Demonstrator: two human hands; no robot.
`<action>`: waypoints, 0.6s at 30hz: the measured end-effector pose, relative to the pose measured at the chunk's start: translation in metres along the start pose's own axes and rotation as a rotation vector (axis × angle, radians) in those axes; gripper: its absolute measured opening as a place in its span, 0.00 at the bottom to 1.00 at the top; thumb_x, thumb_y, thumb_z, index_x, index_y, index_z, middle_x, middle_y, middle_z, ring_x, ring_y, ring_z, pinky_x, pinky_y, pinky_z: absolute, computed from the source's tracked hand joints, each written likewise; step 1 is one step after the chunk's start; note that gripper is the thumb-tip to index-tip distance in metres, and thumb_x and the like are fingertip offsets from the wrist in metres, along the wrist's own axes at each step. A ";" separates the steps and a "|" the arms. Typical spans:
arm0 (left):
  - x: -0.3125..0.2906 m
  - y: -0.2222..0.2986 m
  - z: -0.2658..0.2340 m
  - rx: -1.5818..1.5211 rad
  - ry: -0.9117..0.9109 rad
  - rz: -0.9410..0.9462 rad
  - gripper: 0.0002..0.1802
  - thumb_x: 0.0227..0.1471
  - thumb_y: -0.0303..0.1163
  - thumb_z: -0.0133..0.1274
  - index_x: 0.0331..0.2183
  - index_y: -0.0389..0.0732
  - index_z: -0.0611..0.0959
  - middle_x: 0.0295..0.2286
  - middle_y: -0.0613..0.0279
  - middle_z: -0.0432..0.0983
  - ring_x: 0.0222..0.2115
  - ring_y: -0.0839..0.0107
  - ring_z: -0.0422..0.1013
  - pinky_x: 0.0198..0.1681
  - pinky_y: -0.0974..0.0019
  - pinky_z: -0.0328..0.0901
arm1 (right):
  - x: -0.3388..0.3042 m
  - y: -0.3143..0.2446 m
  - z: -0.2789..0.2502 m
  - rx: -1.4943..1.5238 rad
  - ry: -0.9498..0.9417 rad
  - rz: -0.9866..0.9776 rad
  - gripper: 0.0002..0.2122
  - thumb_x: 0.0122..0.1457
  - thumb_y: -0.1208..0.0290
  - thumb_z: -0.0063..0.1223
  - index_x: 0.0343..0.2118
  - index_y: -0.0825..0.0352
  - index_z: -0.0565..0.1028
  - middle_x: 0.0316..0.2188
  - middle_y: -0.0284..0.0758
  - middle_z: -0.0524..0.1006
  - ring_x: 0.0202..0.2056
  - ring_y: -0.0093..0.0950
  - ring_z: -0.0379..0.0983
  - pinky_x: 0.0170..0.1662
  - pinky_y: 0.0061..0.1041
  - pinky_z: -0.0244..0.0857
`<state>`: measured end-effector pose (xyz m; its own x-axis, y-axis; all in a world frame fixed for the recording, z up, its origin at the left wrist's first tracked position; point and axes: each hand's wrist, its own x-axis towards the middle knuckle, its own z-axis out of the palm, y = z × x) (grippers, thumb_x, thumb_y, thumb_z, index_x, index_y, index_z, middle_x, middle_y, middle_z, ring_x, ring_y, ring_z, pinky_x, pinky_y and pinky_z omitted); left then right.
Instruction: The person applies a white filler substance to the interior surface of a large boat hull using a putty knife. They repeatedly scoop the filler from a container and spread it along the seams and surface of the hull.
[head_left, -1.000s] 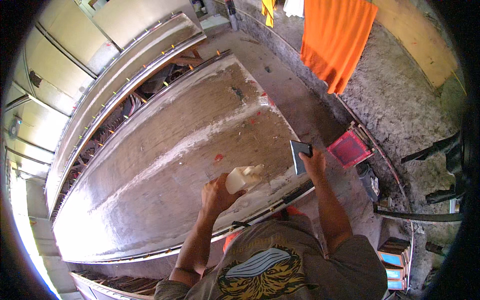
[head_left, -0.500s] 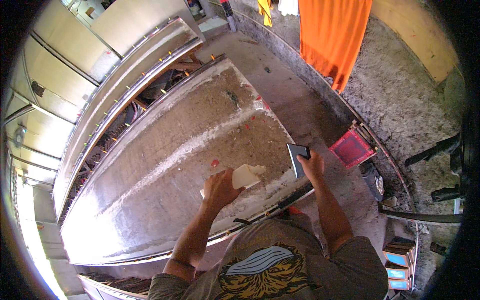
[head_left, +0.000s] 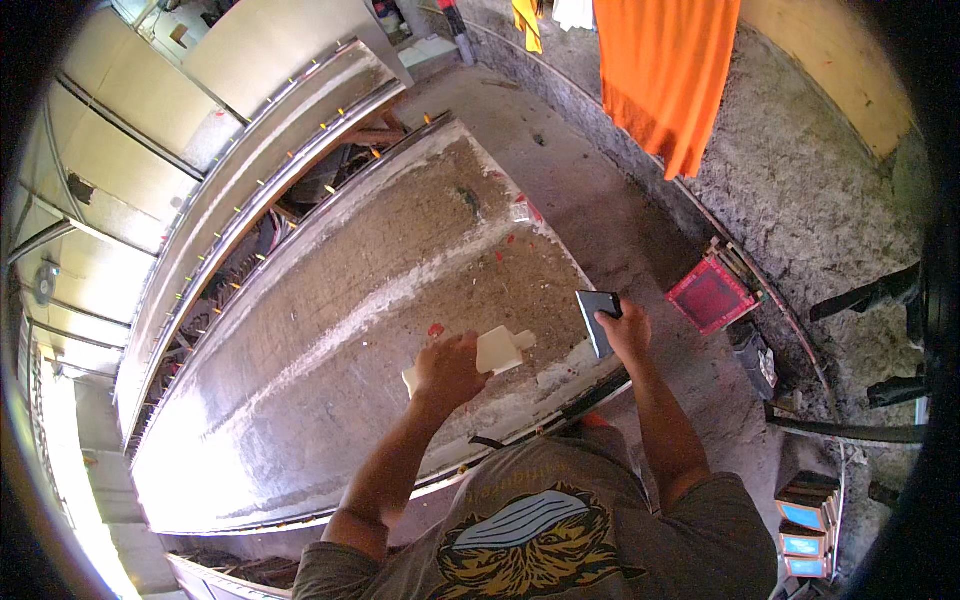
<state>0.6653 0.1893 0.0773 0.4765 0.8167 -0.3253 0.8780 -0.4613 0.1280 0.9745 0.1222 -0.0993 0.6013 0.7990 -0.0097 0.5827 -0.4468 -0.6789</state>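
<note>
A flat cream-coloured piece point(head_left: 500, 350) with a narrow tab at its far right end lies over the long, stained table point(head_left: 330, 410). Across its middle is my left hand point(head_left: 450, 370), closed on it, with the thumb toward the right; a corner of the piece shows beyond the hand's left side. What the piece is made of I cannot tell. Above the table's right edge, my right hand point(head_left: 627, 328) grips a thin, dark, rectangular phone point(head_left: 598, 315) by its right side, tilted.
A second long table point(head_left: 260, 185) runs parallel on the left, small coloured pegs along its edges. At the right, a red-framed screen point(head_left: 712, 294) leans near the wall. An orange cloth point(head_left: 665, 80) hangs above. Several blue-panelled frames point(head_left: 803, 530) stand at the lower right.
The view has shifted slightly. My left fingers have flattened a little over the cream piece, and its tabbed end shows more plainly. My right hand holds the phone much as before.
</note>
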 end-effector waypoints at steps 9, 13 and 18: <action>0.014 0.011 0.002 0.144 -0.015 0.035 0.33 0.43 0.52 0.68 0.45 0.43 0.77 0.38 0.49 0.78 0.39 0.51 0.78 0.40 0.48 0.75 | 0.002 0.011 0.004 0.043 -0.009 0.007 0.17 0.47 0.59 0.70 0.34 0.67 0.80 0.31 0.46 0.82 0.36 0.48 0.80 0.39 0.45 0.71; 0.019 0.014 0.004 0.210 -0.054 0.027 0.32 0.43 0.51 0.68 0.45 0.43 0.77 0.37 0.51 0.79 0.42 0.53 0.77 0.40 0.48 0.75 | 0.001 0.009 0.005 -0.004 -0.006 0.018 0.17 0.48 0.60 0.69 0.36 0.66 0.81 0.33 0.46 0.82 0.38 0.48 0.80 0.40 0.45 0.71; 0.025 0.015 0.009 0.273 -0.006 0.090 0.28 0.41 0.46 0.69 0.41 0.41 0.78 0.35 0.55 0.81 0.38 0.56 0.80 0.39 0.51 0.74 | 0.005 0.005 -0.001 0.051 -0.055 0.015 0.16 0.48 0.61 0.69 0.36 0.66 0.81 0.33 0.45 0.82 0.38 0.47 0.80 0.40 0.45 0.71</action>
<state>0.6896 0.1997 0.0630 0.5511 0.7664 -0.3301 0.7868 -0.6090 -0.1002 0.9810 0.1233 -0.1019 0.5781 0.8138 -0.0599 0.5440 -0.4391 -0.7150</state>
